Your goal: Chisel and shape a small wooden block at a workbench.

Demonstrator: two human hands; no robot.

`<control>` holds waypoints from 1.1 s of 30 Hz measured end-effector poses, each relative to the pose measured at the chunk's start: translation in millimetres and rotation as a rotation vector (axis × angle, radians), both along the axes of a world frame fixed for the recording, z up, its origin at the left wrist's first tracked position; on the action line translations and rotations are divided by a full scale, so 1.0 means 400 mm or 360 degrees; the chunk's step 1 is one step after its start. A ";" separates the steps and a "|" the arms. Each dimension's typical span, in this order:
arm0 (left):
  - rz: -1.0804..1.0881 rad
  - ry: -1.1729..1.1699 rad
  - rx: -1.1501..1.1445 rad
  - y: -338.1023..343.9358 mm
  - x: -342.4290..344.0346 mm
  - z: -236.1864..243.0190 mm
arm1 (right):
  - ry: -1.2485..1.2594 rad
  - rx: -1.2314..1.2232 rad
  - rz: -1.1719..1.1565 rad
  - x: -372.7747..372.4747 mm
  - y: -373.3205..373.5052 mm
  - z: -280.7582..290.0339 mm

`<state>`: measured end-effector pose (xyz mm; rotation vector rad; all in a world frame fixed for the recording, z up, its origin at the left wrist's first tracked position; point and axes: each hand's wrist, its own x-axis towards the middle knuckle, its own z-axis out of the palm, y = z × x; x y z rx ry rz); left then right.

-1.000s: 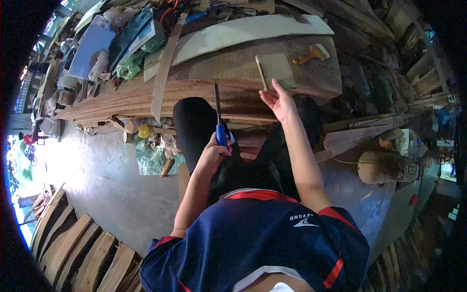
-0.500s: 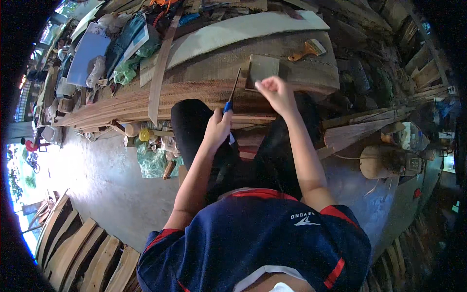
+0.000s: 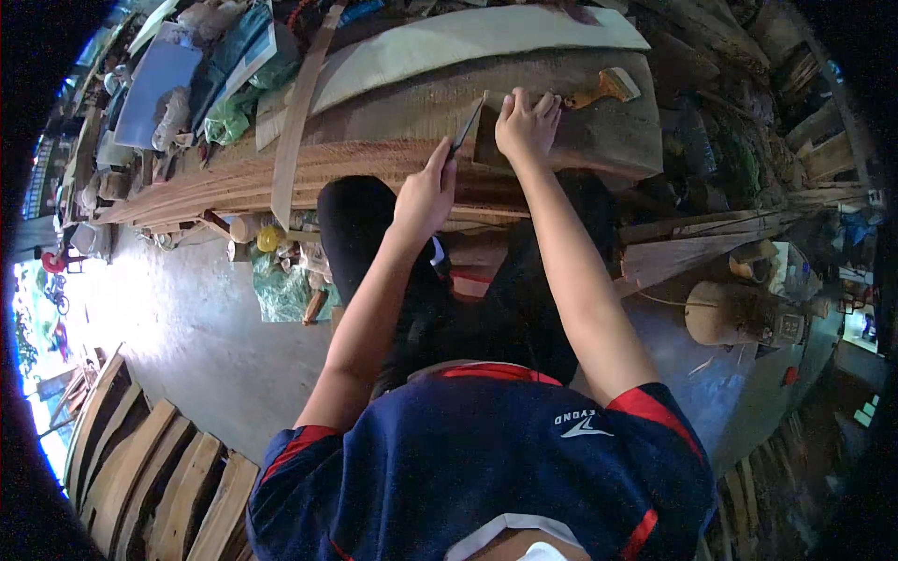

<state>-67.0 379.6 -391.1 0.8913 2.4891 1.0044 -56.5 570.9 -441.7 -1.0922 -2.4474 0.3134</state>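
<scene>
My left hand [image 3: 427,194] is closed round the handle of a long thin metal tool [image 3: 470,124] that slants up and to the right. Its blue handle is mostly hidden by my fingers, and the tool's exact kind is unclear. The tip reaches the far left corner of a small squarish wooden block [image 3: 487,140], seemingly touching it. Over that block lies my right hand [image 3: 528,129], with bent fingers at its far side, seemingly gripping it. The hand covers much of the block, which sits on a thick wooden plank [image 3: 613,122] across my knees' far side.
A wooden-handled brush [image 3: 603,88] lies just right of my right hand. Beyond is a long pale curved board [image 3: 449,49]. A narrow strip of wood [image 3: 297,122] crosses the planks at the left, near plastic bags [image 3: 227,120]. A round wooden stump [image 3: 716,311] stands right on the floor.
My right hand has moved forward from the block's near right side onto it. My left hand has moved forward and right, bringing the tool's tip to the block.
</scene>
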 end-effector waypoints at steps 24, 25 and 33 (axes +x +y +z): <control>-0.0058 0.0300 -0.0206 0.047 0.009 0.058 | 0.0044 0.0107 0.0141 -0.002 0.010 0.004; -0.0055 0.0314 -0.0267 0.058 0.006 0.065 | 0.0020 0.0142 0.0150 0.001 0.013 -0.002; -0.0070 0.0340 -0.0288 0.042 0.018 0.057 | 0.0089 0.0100 0.0072 -0.007 0.015 -0.015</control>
